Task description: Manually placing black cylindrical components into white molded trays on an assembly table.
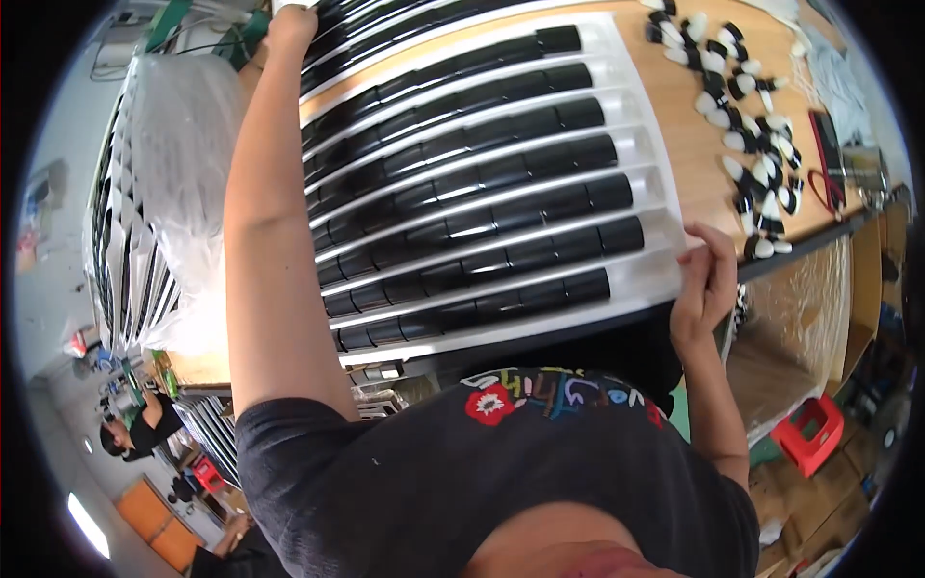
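Observation:
A white ribbed tray (665,275) lies before me, with rows of short black cylinders (540,197) lying end to end in its grooves. My right hand (706,284) is at the tray's near right corner, its bent fingers closed on the rim. My left arm stretches across the tray's left end. At its far end my left hand (292,29) is beside a second tray's row of black cylinders (385,34); its fingers are mostly hidden, so its grip does not show.
Small black-and-white pieces (761,173) lie scattered on the wooden table (665,67) at right. Tray stacks under clear plastic (183,144) stand left. A plastic-lined box (795,328) and a red stool (809,433) are below right. Another person (145,424) is at far left.

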Action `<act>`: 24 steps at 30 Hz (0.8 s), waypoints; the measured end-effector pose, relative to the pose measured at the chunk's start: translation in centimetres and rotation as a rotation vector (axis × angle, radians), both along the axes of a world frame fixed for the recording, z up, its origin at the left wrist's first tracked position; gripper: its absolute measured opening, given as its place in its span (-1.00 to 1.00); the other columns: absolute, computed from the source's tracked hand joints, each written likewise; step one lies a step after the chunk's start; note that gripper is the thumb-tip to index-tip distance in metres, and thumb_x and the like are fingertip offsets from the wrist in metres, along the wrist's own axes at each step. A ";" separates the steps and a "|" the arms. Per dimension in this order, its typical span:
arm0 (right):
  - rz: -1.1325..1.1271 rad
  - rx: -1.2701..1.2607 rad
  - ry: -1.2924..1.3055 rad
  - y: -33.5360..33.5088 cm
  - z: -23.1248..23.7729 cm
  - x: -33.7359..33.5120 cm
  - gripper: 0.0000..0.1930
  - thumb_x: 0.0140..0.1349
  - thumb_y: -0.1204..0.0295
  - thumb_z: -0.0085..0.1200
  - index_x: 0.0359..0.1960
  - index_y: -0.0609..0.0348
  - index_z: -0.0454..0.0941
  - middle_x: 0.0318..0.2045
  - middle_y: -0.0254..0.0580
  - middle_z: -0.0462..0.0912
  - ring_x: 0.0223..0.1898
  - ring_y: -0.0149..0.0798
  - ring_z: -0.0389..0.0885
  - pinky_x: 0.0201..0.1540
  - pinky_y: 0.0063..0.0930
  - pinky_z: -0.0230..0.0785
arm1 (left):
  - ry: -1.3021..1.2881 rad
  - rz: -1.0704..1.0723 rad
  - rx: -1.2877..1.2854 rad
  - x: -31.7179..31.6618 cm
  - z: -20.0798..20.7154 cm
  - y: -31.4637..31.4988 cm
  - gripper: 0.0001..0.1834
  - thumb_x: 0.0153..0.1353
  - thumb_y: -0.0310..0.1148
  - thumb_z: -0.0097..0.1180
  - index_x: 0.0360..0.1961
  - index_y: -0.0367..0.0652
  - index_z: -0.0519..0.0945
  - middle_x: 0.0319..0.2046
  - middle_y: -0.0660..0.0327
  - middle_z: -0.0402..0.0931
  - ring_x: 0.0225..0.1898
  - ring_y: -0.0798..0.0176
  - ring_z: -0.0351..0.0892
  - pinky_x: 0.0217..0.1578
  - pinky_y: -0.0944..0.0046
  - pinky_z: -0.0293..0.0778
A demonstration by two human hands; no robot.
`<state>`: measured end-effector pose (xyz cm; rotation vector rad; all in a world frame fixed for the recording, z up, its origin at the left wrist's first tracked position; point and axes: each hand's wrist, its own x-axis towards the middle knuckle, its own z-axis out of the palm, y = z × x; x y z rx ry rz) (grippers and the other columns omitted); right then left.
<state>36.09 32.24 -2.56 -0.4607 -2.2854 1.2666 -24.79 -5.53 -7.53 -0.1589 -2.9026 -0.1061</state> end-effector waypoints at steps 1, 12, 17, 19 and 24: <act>-0.010 0.006 -0.010 0.1 0.1 0.0 -0.78 0.43 0.57 -0.16 0.00 0.27 0.50 -0.11 -0.23 0.58 -0.39 -0.49 0.42 -0.28 -0.64 0.30 | 0.091 0.031 -0.137 2.8 -0.4 2.9 -0.51 0.22 0.02 0.13 0.11 0.05 0.62 -0.02 -0.03 0.62 0.05 -0.08 0.60 0.01 -0.15 0.46; -0.310 0.132 0.128 7.9 1.5 1.6 -0.81 0.31 0.53 0.15 -0.06 0.22 0.59 -0.25 -0.30 0.62 -0.39 -0.50 0.50 -0.29 -0.62 0.37 | -0.333 -1.232 0.256 44.1 10.1 21.4 -0.70 0.21 -0.42 0.20 -0.01 -0.02 0.62 -0.19 0.13 0.30 -0.09 0.08 0.31 -0.06 0.18 0.30; -0.241 0.377 -0.090 10.9 3.0 2.9 -0.84 0.24 0.51 0.19 -0.16 0.24 0.63 -0.37 -0.23 0.59 -0.43 -0.36 0.53 -0.31 -0.49 0.39 | -0.346 -1.223 0.123 46.9 9.5 21.8 -0.83 0.23 -0.42 0.17 -0.14 -0.07 0.58 -0.16 0.12 0.28 -0.10 0.09 0.29 -0.08 0.16 0.26; -0.221 0.379 -0.080 11.1 3.0 2.3 -0.84 0.24 0.47 0.19 -0.19 0.25 0.63 -0.36 -0.18 0.58 -0.45 -0.31 0.52 -0.33 -0.47 0.38 | -0.327 -1.219 0.135 47.5 9.5 22.0 -0.84 0.23 -0.43 0.16 -0.16 -0.11 0.55 -0.18 0.11 0.30 -0.10 0.09 0.30 -0.09 0.16 0.26; 0.000 0.688 -0.091 11.8 2.2 -0.1 -0.81 0.20 0.46 0.18 -0.15 0.13 0.61 -0.26 -0.14 0.57 -0.21 -0.07 0.57 -0.12 -0.26 0.41 | -0.288 -1.173 0.315 49.2 10.1 22.2 -0.77 0.23 -0.54 0.15 -0.15 -0.20 0.39 -0.32 0.03 0.38 -0.22 0.05 0.41 -0.13 0.11 0.34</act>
